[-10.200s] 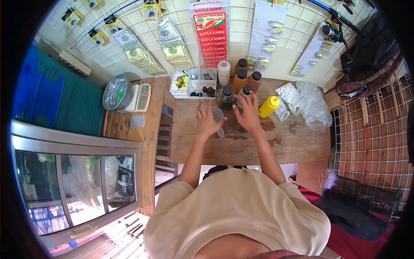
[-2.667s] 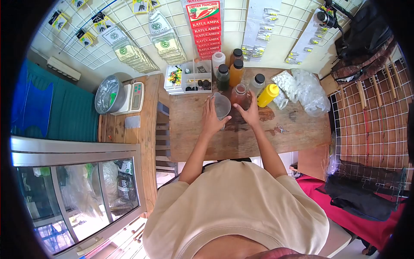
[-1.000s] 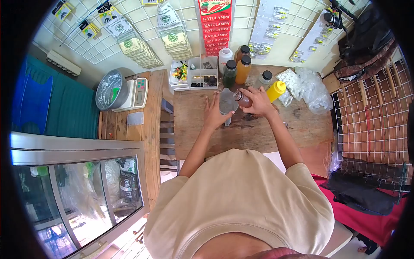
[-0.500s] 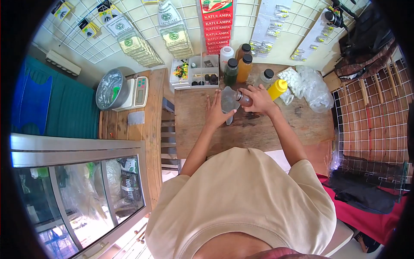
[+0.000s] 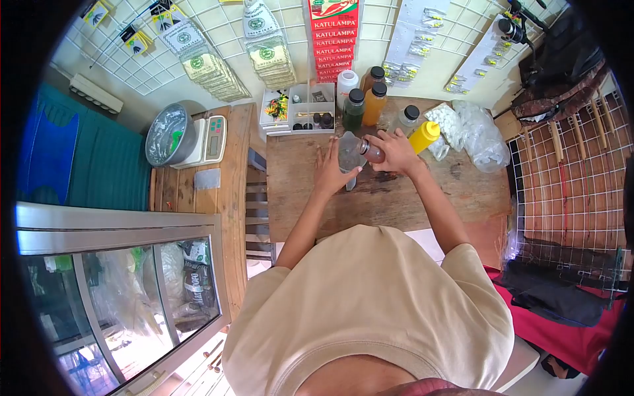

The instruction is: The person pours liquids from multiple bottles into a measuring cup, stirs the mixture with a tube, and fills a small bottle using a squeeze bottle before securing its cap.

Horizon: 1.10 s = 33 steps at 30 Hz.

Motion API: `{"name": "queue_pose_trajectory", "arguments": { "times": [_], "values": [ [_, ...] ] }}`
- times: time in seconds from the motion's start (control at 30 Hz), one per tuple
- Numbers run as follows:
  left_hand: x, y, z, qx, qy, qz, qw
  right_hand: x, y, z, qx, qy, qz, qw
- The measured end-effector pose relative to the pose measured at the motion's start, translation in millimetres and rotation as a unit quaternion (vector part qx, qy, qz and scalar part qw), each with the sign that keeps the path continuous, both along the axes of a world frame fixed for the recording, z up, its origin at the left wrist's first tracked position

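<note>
A clear plastic jug (image 5: 349,153) with a pointed spout stands on the wooden table, its handle towards me. My left hand (image 5: 329,170) is closed around it, fingers on the left side and thumb at the near right. My right hand (image 5: 397,154) grips a small bottle (image 5: 373,152) with brownish contents. This bottle is tilted left, and its mouth is at the jug's right rim. Whether liquid flows from it I cannot make out. Just beyond my right hand are a yellow squeeze bottle (image 5: 424,137) and a clear jar with a black lid (image 5: 408,119).
Behind the jug are a divided tray (image 5: 281,127), a dark green bottle (image 5: 353,111), an orange bottle (image 5: 375,104) and a white bottle (image 5: 346,86). Plastic bags (image 5: 479,135) lie at the right. On the left bench are a scale (image 5: 212,138) and metal bowl (image 5: 170,135).
The view has shifted very slightly. Both hands keep their places at the jug, and the small bottle stays tilted at its rim.
</note>
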State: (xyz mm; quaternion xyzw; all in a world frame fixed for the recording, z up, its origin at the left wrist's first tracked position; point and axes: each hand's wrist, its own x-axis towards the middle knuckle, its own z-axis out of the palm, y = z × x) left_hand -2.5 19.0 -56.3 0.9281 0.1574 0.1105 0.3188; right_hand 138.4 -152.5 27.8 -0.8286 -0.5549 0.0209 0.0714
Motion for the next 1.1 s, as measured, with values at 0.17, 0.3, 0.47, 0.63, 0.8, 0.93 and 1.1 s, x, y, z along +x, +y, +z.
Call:
{"name": "queue_pose_trajectory", "arguments": {
  "times": [0.17,0.3,0.47,0.63,0.8,0.93,1.1],
  "values": [
    [0.4,-0.3,2.1,-0.001,0.019,0.001,1.000,0.9,0.2,-4.3,-0.010,-0.008,0.000,1.000],
    [0.5,0.5,0.0,0.001,0.020,-0.002,1.000,-3.2,-0.8,-0.3,-0.010,-0.005,-0.012,1.000],
    [0.7,1.1,-0.5,0.002,0.012,-0.005,1.000,-5.5,-4.0,-0.9,0.111,0.045,-0.093,0.988],
    [-0.2,0.4,11.5,0.002,0.032,-0.004,0.999,-4.1,0.1,-13.4,0.233,0.073,-0.148,0.958],
    [0.2,-0.3,19.7,0.019,0.057,0.001,0.998,-3.0,8.8,-32.5,0.363,0.145,-0.184,0.902],
    [-0.2,-2.2,28.1,0.029,0.071,-0.001,0.997,-8.8,14.5,-34.4,0.407,0.210,-0.232,0.858],
    [2.8,-4.6,30.5,0.040,0.064,0.009,0.997,-9.8,17.8,-43.4,0.416,0.251,-0.231,0.843]
  ]
}}
